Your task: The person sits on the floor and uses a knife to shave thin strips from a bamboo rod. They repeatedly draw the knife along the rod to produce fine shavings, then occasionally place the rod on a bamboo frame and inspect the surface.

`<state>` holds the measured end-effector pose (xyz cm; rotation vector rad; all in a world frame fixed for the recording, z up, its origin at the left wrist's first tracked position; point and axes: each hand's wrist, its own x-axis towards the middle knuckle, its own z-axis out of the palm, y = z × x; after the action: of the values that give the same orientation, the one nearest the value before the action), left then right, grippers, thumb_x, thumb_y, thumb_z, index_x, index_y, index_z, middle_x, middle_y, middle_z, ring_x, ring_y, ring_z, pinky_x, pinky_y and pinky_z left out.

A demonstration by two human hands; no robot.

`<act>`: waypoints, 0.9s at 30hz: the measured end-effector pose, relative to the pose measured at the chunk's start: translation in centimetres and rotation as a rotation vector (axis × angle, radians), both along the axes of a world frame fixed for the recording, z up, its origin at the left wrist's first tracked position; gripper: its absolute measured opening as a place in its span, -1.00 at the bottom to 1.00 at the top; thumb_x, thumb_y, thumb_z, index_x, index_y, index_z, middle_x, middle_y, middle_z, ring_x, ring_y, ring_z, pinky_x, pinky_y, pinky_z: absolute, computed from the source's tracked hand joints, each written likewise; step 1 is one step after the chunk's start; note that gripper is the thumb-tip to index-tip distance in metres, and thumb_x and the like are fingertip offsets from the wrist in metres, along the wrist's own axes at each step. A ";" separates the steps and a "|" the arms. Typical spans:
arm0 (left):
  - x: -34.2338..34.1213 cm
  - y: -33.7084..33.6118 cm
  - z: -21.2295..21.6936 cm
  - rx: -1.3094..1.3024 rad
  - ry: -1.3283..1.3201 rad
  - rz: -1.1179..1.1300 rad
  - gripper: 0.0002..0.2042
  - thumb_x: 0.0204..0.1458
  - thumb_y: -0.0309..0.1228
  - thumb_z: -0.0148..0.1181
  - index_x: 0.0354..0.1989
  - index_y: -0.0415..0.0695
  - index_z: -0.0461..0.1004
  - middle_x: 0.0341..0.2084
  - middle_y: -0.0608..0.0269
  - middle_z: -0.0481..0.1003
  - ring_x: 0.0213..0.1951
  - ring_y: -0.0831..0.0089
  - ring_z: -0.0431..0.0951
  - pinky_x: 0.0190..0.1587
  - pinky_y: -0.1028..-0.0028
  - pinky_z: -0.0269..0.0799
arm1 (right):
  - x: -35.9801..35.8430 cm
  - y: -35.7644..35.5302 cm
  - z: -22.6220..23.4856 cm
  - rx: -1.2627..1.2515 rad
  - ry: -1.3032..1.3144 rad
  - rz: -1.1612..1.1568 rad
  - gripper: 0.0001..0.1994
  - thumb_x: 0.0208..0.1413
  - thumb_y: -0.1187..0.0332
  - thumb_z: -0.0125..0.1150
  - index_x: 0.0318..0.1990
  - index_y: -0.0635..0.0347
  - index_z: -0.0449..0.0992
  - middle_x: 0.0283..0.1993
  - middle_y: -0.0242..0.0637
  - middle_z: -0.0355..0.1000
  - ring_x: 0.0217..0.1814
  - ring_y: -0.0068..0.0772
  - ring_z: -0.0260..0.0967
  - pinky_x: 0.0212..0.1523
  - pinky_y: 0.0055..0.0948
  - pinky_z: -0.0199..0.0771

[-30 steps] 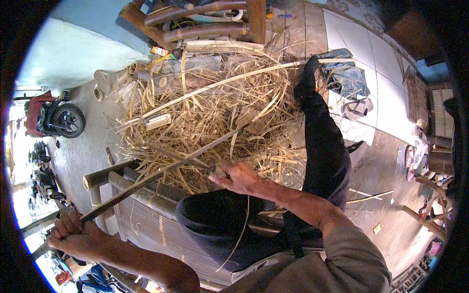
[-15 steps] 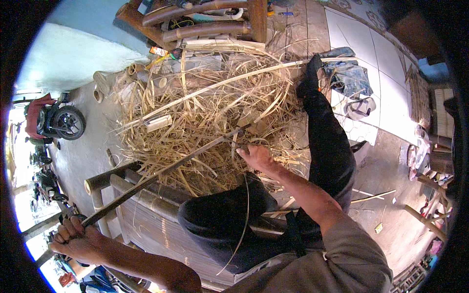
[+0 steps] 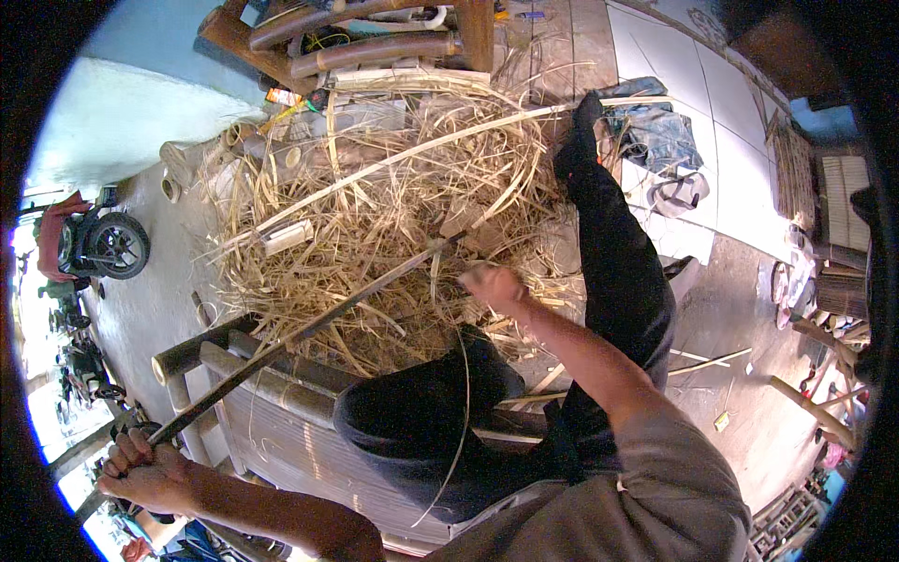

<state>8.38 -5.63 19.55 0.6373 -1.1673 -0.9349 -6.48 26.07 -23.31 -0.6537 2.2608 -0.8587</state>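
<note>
My left hand [image 3: 148,473] is wrapped round the near end of a long, dark bamboo strip [image 3: 245,372]. The strip slants up and away over the bench's bamboo rail, its far end above a heap of pale shavings [image 3: 375,201]. Close to that far end, on its right side, my right hand [image 3: 493,286] is curled closed and smeared by motion. Whatever it grips cannot be made out. A pale, longer split of bamboo [image 3: 403,159] lies across the heap, reaching toward my outstretched foot.
A bamboo bench [image 3: 281,375] with a slatted seat is at lower left, under my bent leg. Another bamboo frame [image 3: 375,58] stands beyond the shavings. Folded jeans [image 3: 660,136] lie on the white tiles at right. A motorbike [image 3: 108,245] is parked at far left.
My right hand has moved slightly up and has blurred, drawing a little apart from the strip. My left hand still holds the near end. The whole view has shifted slightly.
</note>
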 end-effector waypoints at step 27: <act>1.6 6.7 1.1 0.010 0.123 -0.285 -0.51 0.26 0.15 -0.13 -0.36 -0.09 0.34 -0.68 0.40 0.15 -0.61 0.53 0.16 -0.50 0.52 0.16 | 10.0 5.4 9.2 -0.005 0.211 -0.227 -0.48 0.25 -0.10 0.01 -0.16 0.32 0.42 -0.47 -0.02 0.51 -0.43 -0.06 0.54 -0.35 -0.06 0.50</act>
<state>10.01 1.03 20.64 0.4203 -1.1611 -1.2051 3.55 31.47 -14.12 -0.5169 2.5599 -0.9409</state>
